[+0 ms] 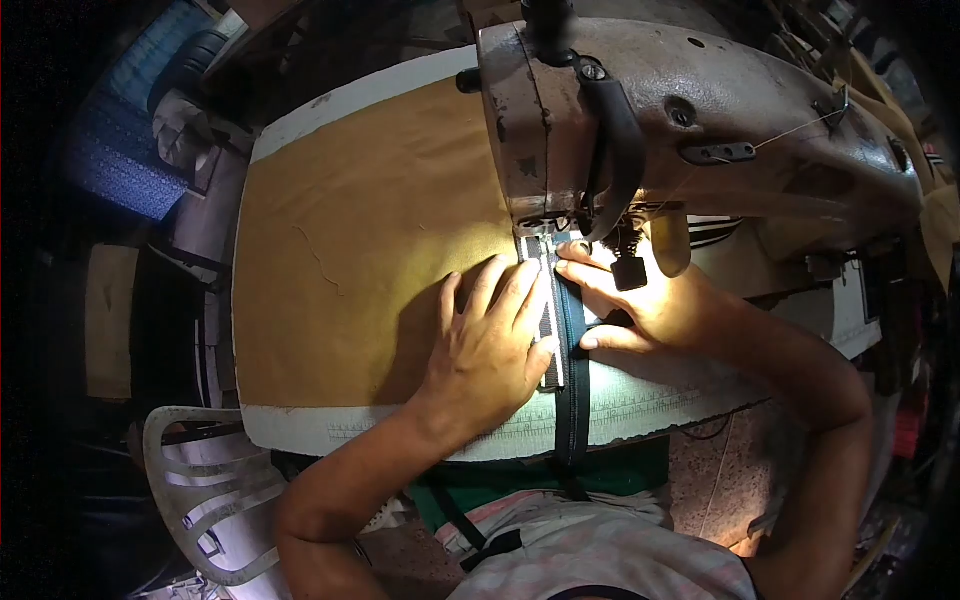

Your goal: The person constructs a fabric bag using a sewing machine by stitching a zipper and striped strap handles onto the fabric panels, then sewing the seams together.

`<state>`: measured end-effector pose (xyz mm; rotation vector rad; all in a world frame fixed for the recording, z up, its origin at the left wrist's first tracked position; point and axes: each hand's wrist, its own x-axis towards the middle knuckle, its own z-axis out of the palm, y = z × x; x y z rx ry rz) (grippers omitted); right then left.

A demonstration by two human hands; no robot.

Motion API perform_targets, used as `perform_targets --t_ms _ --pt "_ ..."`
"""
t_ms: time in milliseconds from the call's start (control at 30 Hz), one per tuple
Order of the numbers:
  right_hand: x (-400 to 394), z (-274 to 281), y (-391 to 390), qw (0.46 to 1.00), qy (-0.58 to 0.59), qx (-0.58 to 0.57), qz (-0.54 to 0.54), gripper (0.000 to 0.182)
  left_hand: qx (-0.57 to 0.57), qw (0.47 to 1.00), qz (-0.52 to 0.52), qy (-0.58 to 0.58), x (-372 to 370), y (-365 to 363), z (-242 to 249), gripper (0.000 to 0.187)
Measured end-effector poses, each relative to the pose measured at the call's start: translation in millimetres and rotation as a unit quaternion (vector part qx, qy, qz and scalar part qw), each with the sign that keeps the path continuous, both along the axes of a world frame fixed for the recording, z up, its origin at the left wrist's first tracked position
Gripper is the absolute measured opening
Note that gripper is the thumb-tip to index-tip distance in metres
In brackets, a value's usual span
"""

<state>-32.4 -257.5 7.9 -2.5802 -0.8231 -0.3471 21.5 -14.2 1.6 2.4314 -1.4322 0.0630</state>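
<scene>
My left hand [485,350] lies flat with its fingers spread. It rests on the edge of a tan sheet of material [340,250] and on a black-and-white striped band [551,375]. Beside that band runs a long dark strip [573,385], possibly zipper tape, which hangs over the table's front edge. My right hand [655,305] presses the dark strip from the right, fingers stretched out and thumb apart. Both hands are just in front of the presser-foot area of a worn brown sewing machine [720,110]. The needle itself cannot be made out.
The white table [480,430] has ruler markings near its front edge. A pale slatted chair [200,490] stands at the front left. Thread [790,133] runs along the machine head. A black knob-like part [630,272] hangs close to my right hand.
</scene>
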Motion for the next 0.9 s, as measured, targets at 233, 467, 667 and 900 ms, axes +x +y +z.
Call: perform_targets --t_ms 233,467,667,900 --pt "7.2 -6.5 -4.4 1.000 -0.006 -0.002 -0.010 0.061 -0.003 1.000 0.008 0.010 8.1 -0.8 -0.1 0.058" --pt "5.1 -7.1 -12.0 0.989 0.098 -0.108 -0.024 0.081 -0.010 1.000 0.008 0.018 5.8 0.4 -1.6 0.060" --pt "9.7 -13.5 -11.4 0.999 -0.029 -0.046 -0.003 0.047 0.008 1.000 0.007 0.019 5.7 -0.1 -0.4 0.061" --pt "12.1 -13.5 -9.8 0.999 -0.032 -0.013 0.008 0.049 0.019 0.999 0.014 0.022 8.0 -1.3 0.7 0.062"
